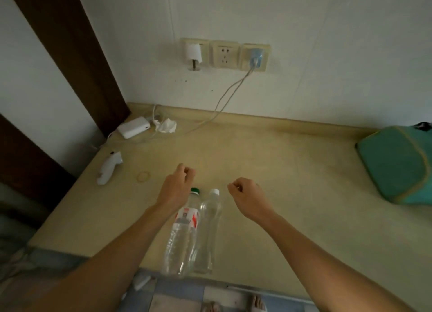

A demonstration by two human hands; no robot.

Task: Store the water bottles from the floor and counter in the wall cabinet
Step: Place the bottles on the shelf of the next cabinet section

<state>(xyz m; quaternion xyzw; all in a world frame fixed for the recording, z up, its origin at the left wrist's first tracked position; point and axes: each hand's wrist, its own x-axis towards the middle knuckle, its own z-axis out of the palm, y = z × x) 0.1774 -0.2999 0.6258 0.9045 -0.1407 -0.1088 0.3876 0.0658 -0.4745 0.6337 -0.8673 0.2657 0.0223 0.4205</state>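
Two clear water bottles stand side by side near the front edge of the beige counter (292, 167). The left bottle (182, 237) has a green cap and a red-and-white label. The right bottle (208, 230) has a white cap and no label. My left hand (176, 185) hovers just left of and above the green cap, fingers curled, holding nothing. My right hand (247, 195) hovers to the right of the white cap, fingers also curled and empty. No wall cabinet is in view.
A white handheld device (108, 168) and a rubber band (143, 176) lie at the left. A white power bank (133, 127), crumpled tissue (167, 126) and cables sit in the back corner under wall sockets (225, 54). A teal cushion (397, 164) lies at right.
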